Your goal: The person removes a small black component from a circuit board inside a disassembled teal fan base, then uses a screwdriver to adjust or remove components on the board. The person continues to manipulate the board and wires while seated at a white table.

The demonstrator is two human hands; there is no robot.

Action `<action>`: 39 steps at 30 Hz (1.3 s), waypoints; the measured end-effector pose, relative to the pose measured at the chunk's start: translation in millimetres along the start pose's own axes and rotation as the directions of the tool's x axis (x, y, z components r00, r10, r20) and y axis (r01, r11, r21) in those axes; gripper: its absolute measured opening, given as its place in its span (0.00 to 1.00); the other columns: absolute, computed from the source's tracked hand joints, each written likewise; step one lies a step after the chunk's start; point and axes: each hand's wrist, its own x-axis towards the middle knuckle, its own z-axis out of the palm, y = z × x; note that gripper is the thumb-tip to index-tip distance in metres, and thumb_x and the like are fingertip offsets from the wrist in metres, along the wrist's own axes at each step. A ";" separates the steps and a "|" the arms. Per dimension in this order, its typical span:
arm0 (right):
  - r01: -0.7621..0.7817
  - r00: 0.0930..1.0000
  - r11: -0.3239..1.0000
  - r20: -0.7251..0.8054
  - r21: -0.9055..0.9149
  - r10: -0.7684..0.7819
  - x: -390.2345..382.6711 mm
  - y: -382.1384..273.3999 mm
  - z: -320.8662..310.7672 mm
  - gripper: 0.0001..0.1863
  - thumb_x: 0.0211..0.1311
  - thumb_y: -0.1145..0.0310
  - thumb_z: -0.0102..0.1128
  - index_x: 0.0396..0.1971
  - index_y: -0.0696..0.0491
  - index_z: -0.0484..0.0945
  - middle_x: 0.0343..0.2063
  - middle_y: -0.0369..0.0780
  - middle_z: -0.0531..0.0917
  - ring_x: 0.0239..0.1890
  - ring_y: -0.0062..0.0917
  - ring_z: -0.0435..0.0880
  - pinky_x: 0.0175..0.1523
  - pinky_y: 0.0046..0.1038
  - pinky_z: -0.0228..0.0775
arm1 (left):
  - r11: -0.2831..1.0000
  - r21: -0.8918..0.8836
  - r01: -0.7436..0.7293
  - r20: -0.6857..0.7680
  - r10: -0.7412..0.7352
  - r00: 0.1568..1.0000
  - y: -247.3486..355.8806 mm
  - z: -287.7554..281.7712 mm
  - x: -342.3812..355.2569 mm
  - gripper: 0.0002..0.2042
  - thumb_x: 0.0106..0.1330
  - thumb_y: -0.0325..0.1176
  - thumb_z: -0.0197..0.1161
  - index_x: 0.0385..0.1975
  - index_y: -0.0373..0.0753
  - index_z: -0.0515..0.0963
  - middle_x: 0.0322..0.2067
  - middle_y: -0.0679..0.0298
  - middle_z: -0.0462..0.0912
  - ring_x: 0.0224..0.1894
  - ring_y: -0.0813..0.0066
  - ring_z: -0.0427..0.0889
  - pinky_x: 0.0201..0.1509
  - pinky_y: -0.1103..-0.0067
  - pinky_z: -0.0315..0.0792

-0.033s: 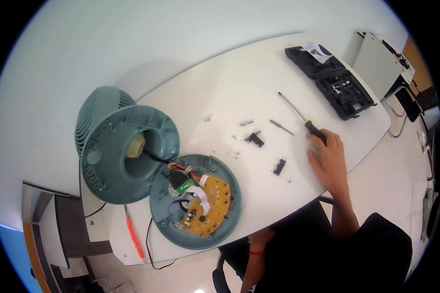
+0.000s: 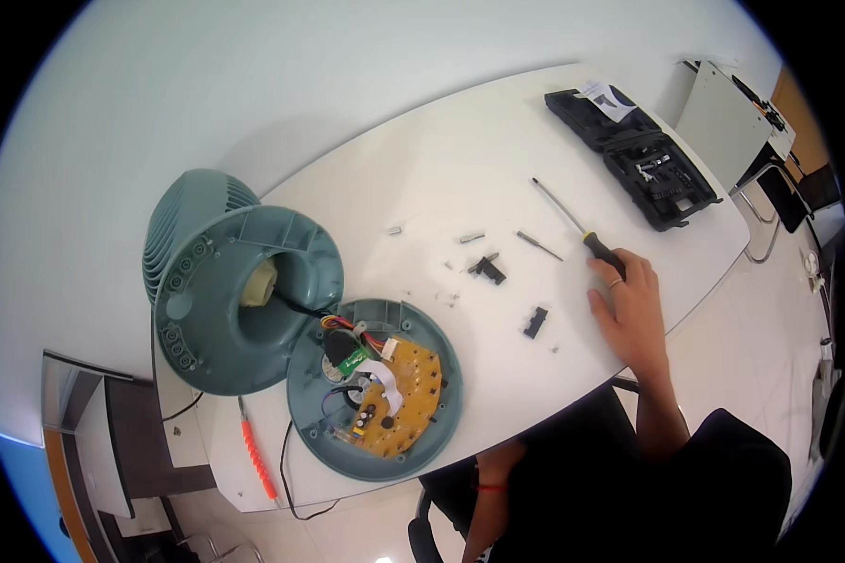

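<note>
Right hand (image 2: 632, 314) by surface's (image 2: 441, 169) near-right edge, fingers loosely open on screwdriver handle (image 2: 602, 248). Left hand (image 2: 503, 454) at near edge; fingers hidden, can't tell.

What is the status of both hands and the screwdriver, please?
Right hand at handle of screwdriver. Left hand mostly hidden. Screwdriver on table, loose black parts nearby.

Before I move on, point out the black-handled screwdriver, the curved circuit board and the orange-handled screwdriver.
Black-handled screwdriver (image 2: 602, 248): head view, on its handle.
Curved circuit board (image 2: 420, 390): head view, on its yellow-brown face.
Orange-handled screwdriver (image 2: 258, 460): head view, mid-handle.
</note>
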 end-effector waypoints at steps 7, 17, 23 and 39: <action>0.007 1.000 1.000 -0.019 -0.025 -0.007 0.4 -1.6 -0.3 0.21 0.60 0.72 0.66 0.55 0.56 0.79 0.57 0.48 0.74 0.58 0.46 0.72 0.66 0.41 0.63 | 0.999 -0.011 -0.040 -0.052 0.039 0.998 -12.4 13.2 -0.8 0.25 0.55 0.35 0.62 0.56 0.39 0.81 0.55 0.49 0.83 0.59 0.45 0.79 0.66 0.55 0.70; 0.013 1.000 1.000 0.000 -0.026 -0.013 2.8 -3.0 0.3 0.22 0.60 0.72 0.65 0.56 0.56 0.78 0.57 0.49 0.74 0.58 0.47 0.71 0.67 0.41 0.62 | 0.995 -0.040 -0.089 -0.185 0.080 0.979 -10.9 15.5 0.4 0.23 0.54 0.32 0.62 0.52 0.37 0.83 0.52 0.49 0.85 0.56 0.44 0.81 0.65 0.55 0.72; 0.016 1.000 1.000 0.002 -0.018 -0.016 1.7 -3.8 0.1 0.22 0.61 0.71 0.64 0.56 0.57 0.78 0.58 0.49 0.74 0.58 0.47 0.71 0.66 0.41 0.62 | 0.992 -0.110 -0.058 -0.139 0.042 0.989 -8.4 11.4 1.9 0.24 0.54 0.33 0.62 0.54 0.39 0.82 0.54 0.50 0.84 0.58 0.44 0.79 0.65 0.54 0.71; 0.029 1.000 0.999 -0.001 -0.015 -0.029 2.4 -3.9 0.7 0.22 0.61 0.71 0.64 0.56 0.56 0.78 0.58 0.49 0.74 0.58 0.46 0.71 0.66 0.42 0.62 | 0.996 -0.028 -0.083 -0.210 0.076 0.975 -7.7 9.7 0.5 0.21 0.53 0.32 0.62 0.49 0.39 0.84 0.48 0.50 0.86 0.53 0.45 0.82 0.61 0.55 0.74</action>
